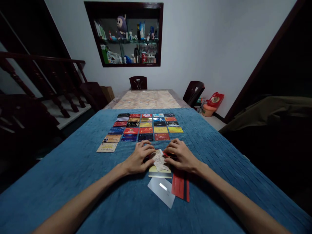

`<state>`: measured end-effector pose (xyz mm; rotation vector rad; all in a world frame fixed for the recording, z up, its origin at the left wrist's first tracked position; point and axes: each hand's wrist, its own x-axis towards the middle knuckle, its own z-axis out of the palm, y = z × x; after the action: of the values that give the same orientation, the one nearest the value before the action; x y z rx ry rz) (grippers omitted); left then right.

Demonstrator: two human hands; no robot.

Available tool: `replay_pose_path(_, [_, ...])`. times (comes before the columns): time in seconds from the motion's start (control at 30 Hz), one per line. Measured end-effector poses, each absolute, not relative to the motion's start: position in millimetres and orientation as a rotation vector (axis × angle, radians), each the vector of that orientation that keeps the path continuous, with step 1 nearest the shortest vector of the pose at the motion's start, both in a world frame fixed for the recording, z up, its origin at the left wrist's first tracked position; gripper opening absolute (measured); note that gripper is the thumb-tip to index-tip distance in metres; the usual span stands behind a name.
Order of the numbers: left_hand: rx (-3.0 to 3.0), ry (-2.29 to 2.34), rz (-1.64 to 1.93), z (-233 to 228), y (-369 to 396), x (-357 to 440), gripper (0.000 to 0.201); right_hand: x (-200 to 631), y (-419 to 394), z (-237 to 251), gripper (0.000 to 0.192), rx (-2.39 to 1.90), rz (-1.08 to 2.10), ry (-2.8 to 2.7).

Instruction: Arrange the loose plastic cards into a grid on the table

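A pale card (pixel 159 160) is pinched from both sides: left hand (pixel 137 159) at its left edge, right hand (pixel 181 157) at its right, fingers narrowed onto it. It is held just above a small stack of cards (pixel 159 173) on the blue cloth (pixel 73 182), near the table's front. Judged light, thin, stiff and slick; best taken by the edges, since flat on soft cloth it would be hard to lift. Just nearer lie a grey card (pixel 162 191) and a red card (pixel 180 188). Beyond the hands, rows of cards (pixel 143 126) are laid out, close to the fingertips.
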<state>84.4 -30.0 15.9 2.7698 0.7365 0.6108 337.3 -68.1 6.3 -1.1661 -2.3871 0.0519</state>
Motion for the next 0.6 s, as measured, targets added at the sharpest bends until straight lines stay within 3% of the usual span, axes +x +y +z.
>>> replay_pose_path(0.27, [2.776, 0.684, 0.519, 16.9, -34.6, 78.7, 0.033, 330.6, -84.7, 13.7, 0.03, -1.166, 0.14, -2.474])
replay_pose_path(0.6, [2.916, 0.572, 0.452, 22.2, -36.8, 74.4, 0.025, 330.3, -84.3, 9.6, 0.035, -1.087, 0.166, -2.5])
